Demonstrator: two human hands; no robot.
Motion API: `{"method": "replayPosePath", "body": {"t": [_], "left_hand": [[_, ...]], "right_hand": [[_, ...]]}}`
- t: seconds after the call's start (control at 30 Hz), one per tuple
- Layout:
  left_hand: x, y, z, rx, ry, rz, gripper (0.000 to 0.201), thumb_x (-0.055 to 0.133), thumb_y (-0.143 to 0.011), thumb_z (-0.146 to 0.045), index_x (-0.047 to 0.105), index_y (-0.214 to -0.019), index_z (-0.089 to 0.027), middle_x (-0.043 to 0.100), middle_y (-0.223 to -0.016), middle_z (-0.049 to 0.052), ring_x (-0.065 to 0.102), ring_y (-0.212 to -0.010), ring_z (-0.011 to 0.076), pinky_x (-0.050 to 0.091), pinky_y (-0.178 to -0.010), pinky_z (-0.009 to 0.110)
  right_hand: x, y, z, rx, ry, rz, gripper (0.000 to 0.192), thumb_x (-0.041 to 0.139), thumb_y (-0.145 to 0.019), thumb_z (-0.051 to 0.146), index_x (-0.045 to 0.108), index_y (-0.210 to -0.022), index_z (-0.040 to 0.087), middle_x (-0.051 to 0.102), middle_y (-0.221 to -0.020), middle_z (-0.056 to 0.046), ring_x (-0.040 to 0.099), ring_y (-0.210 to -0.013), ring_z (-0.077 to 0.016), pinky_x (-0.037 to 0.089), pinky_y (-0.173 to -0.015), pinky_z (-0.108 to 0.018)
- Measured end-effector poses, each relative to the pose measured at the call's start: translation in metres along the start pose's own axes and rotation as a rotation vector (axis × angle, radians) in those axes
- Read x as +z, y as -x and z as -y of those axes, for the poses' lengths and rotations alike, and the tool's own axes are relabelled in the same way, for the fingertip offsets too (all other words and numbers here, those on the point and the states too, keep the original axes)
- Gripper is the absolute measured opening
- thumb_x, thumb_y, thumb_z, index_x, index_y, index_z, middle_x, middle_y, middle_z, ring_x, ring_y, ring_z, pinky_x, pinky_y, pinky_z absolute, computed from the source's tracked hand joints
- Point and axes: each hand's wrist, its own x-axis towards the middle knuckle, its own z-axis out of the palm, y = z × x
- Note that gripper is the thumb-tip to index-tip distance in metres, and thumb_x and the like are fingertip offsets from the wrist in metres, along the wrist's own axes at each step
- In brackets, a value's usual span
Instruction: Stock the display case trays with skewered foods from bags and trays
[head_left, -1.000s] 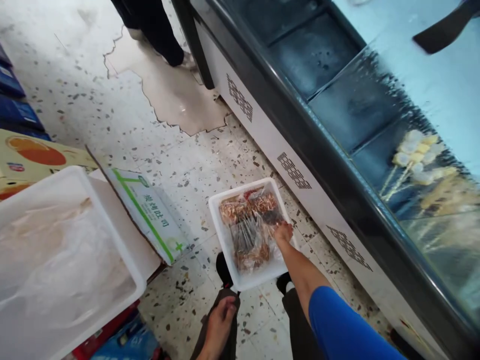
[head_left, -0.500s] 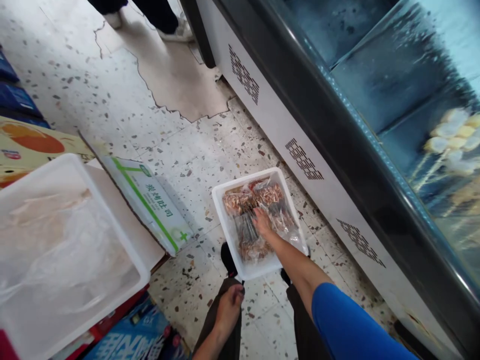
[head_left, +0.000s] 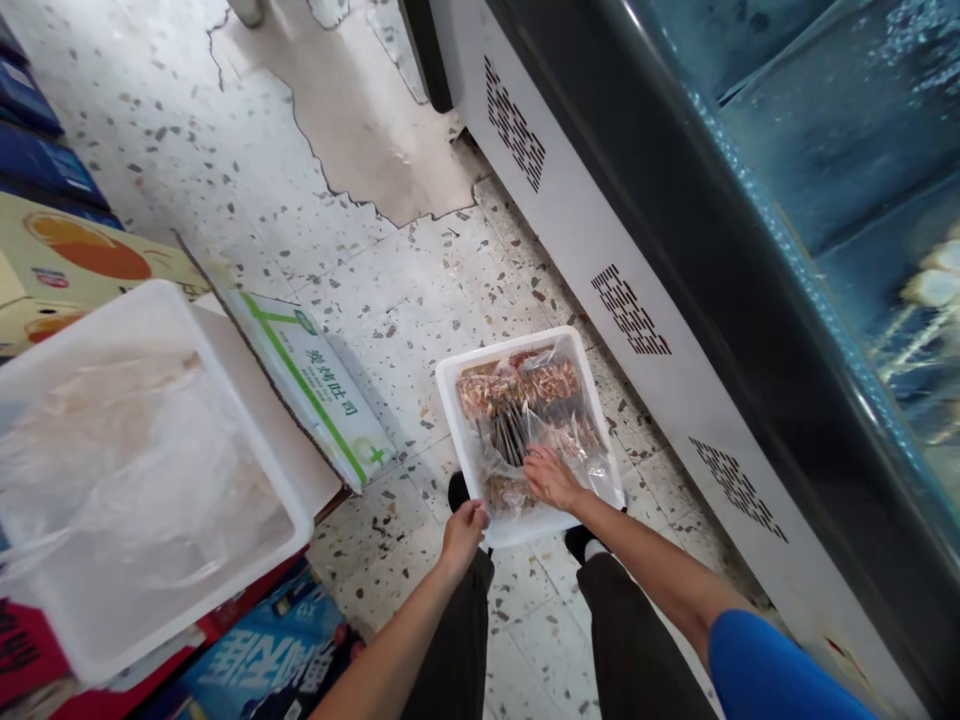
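**Head view: two hands at one tray of skewers**

One white tray (head_left: pixel 457 430) lies on the floor (head_left: pixel 420 300), long axis running away from the person. Right hand (head_left: pixel 551 477), fingers spread, presses the bagged skewers (head_left: pixel 525 415); left hand (head_left: pixel 465 527), fingers curled, touches the tray's near corner. One larger tub (head_left: pixel 247 450) stands left.

Support surface: speckled terrazzo floor (head_left: pixel 225 170), with a cracked bare patch (head_left: pixel 367 120) at 12 o'clock. A white tray (head_left: pixel 450 400) of bagged skewers (head_left: pixel 525 410) lies directly on the floor near centre. The freezer (head_left: pixel 675 260) base stands along the 3 o'clock side. A white-and-green carton (head_left: pixel 315 385) rests at 9 o'clock of the tray. Stacked boxes (head_left: pixel 67 260) occupy the far 9 o'clock edge.
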Motion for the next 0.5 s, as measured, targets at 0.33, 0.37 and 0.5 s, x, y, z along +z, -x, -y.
{"method": "replayPosePath", "body": {"t": [0.33,0.37,0.5], "left_hand": [[0.025,-0.051,-0.073,0.56,-0.932,-0.178,0.024,0.044,-0.082,-0.015,0.066,-0.088,-0.021,0.05,-0.129,0.009,0.033,-0.126,0.0281,0.014,-0.105,0.054],[0.023,-0.05,-0.073,0.581,-0.957,-0.171,0.026,0.041,-0.083,-0.016,0.066,-0.078,-0.019,0.048,-0.131,0.008,0.031,-0.127,0.0281,0.014,-0.105,0.053],[0.016,-0.04,-0.068,0.746,-1.075,0.05,0.023,0.042,-0.08,-0.013,0.064,-0.08,-0.02,0.061,-0.114,0.01,0.041,-0.12,0.0259,0.009,-0.106,0.052]], "right_hand": [[-0.053,-0.017,-0.029,0.188,0.045,0.379,0.047,0.035,-0.088,0.041,0.068,-0.068,0.013,0.068,-0.077,-0.014,0.058,-0.085,-0.0224,0.037,-0.088,-0.037],[-0.051,-0.024,-0.029,0.342,0.024,0.391,0.045,0.038,-0.087,0.041,0.068,-0.071,0.013,0.068,-0.081,-0.015,0.059,-0.086,-0.0235,0.039,-0.086,-0.036],[-0.03,-0.059,-0.024,0.695,-0.05,0.341,0.026,0.048,-0.082,0.028,0.065,-0.094,0.012,0.068,-0.095,-0.015,0.061,-0.091,-0.0242,0.044,-0.078,-0.031]]}}
